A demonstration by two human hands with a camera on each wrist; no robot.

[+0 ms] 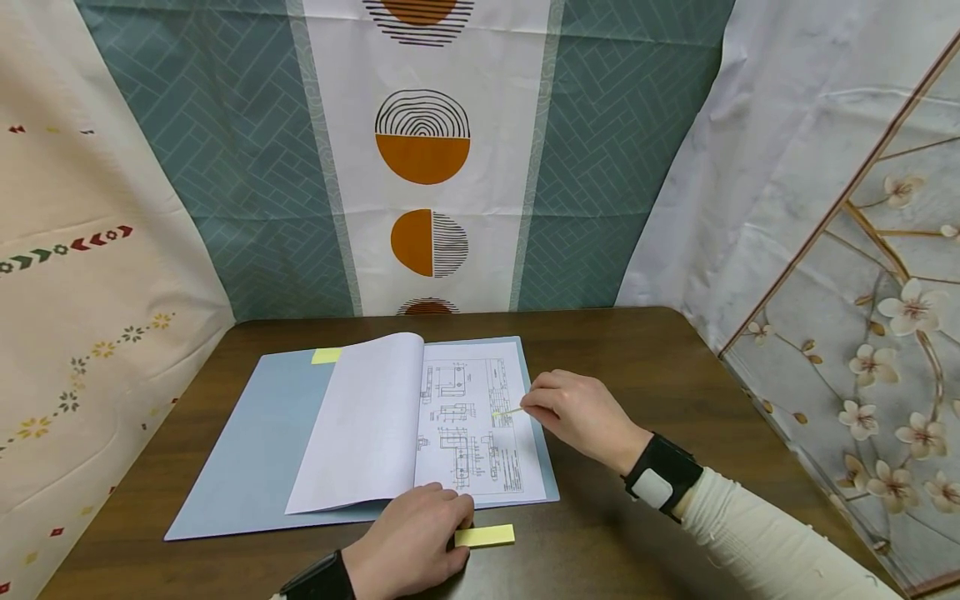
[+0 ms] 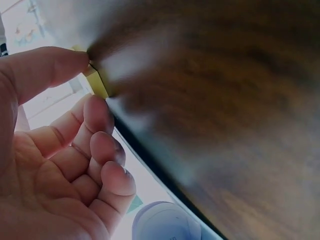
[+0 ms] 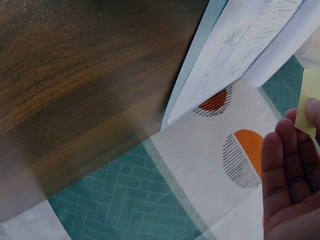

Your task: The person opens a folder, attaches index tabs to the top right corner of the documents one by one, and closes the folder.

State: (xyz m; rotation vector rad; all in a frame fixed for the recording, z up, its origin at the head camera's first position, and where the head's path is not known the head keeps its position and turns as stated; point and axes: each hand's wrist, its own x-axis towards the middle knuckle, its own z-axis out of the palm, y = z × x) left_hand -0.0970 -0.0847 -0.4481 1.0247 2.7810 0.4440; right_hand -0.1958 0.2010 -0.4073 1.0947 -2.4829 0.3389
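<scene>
An open blue folder (image 1: 247,450) lies on the table with printed sheets in it. Its right-hand page (image 1: 480,450) bears technical drawings, while a blank white sheet (image 1: 360,433) is turned to the left. My left hand (image 1: 412,537) is at the folder's lower edge and pinches a narrow yellow sticky note pad (image 1: 486,536) between thumb and index finger, as the left wrist view shows. Above the right side of the drawing page, my right hand (image 1: 581,412) pinches a single yellow sticky note (image 3: 306,102), seen nearly edge-on in the head view.
Another yellow sticky note (image 1: 326,356) sticks at the folder's top edge, left of the turned sheet. The dark wooden table (image 1: 637,358) extends around the folder. Patterned cloths (image 1: 630,125) hang behind and at both sides.
</scene>
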